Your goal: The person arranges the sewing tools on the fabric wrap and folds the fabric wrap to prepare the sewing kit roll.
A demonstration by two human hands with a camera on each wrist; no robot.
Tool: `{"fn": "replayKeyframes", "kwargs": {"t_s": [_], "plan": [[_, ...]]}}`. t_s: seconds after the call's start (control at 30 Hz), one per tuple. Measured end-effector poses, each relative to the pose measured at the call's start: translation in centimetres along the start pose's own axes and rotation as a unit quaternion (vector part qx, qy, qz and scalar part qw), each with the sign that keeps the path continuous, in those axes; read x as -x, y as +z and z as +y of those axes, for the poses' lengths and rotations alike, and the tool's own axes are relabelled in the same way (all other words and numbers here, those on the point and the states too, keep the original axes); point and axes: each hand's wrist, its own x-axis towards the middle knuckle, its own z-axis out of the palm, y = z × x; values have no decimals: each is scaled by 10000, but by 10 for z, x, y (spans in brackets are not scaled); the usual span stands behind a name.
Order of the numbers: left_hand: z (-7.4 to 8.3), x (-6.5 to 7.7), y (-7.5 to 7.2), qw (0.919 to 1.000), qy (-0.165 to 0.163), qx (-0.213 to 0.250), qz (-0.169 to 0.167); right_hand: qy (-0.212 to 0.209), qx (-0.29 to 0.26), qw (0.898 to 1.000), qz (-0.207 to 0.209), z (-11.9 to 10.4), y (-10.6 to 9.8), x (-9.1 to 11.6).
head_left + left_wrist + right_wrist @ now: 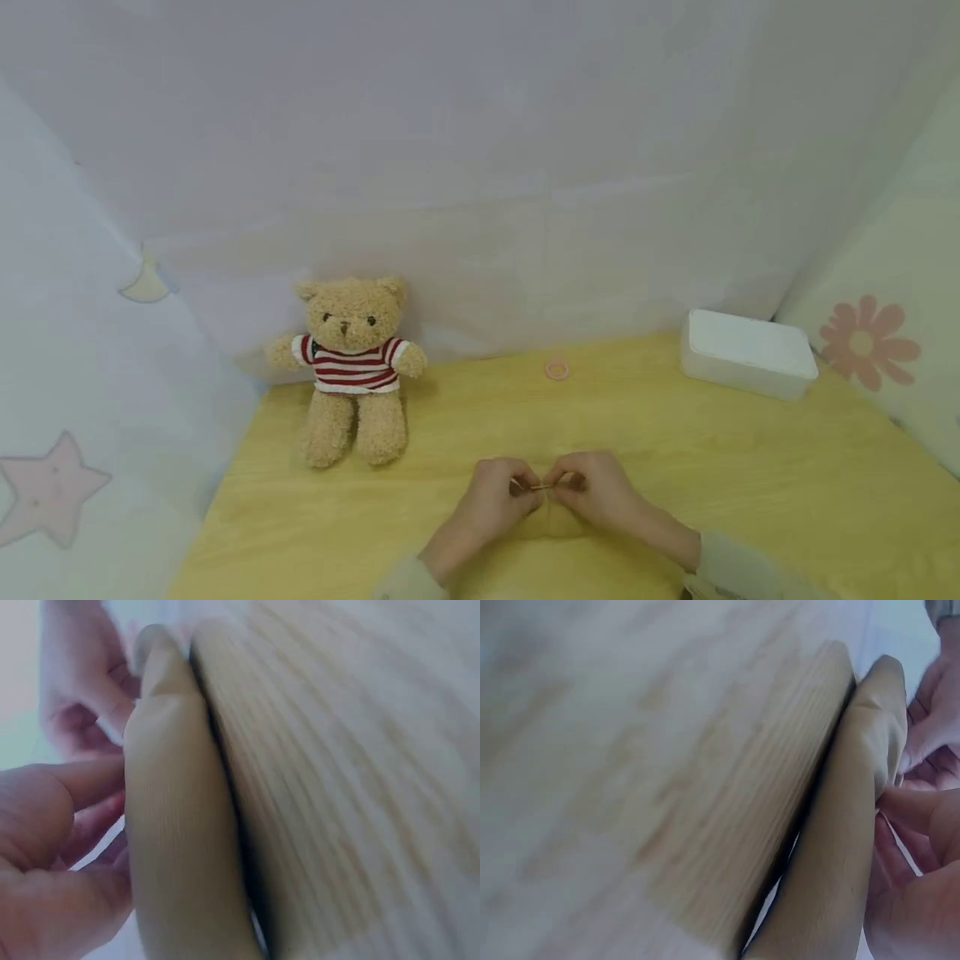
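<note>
Low on the wooden table, a soft-looking tan packet (pixel 553 523) lies in front of the person, its colour close to the tabletop's. In the left wrist view, the packet (pixel 184 817) shows a smooth, rounded side with a crease toward its far end; the right wrist view shows wrinkles on the packet (pixel 836 840). Over its middle the two hands meet, fingertips almost together. Between them runs a thin tan strand (pixel 541 487). The left hand (pixel 491 502) pinches it from one side and the right hand (pixel 600 490) from the other. What the strand joins is partly hidden by fingers.
A teddy bear (pixel 352 367) in a red-and-white striped shirt sits at the table's back left. A small pink ring (pixel 557 370) lies near the back edge. At the back right stands a white box (pixel 748 353). Pale sheets (pixel 480 167) hang around the table.
</note>
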Motion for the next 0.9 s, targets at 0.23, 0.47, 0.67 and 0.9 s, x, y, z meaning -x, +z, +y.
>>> {"fn": "replayKeyframes", "kwargs": {"t_s": [0.23,0.47,0.67,0.9], "plan": [[-15,10,-9,9960,-258,744,-422,585,-550,9966,-206,10,-7,14],[-22,26,-25,9945,305,-727,-692,453,130,9974,-537,13,-22,24],[-28,43,-39,9844,490,-1447,-878,-628,1153,9911,-216,23,-34,45],[-30,38,-34,9734,659,-2135,-506,-533,1267,9894,-474,34,-51,51]]}}
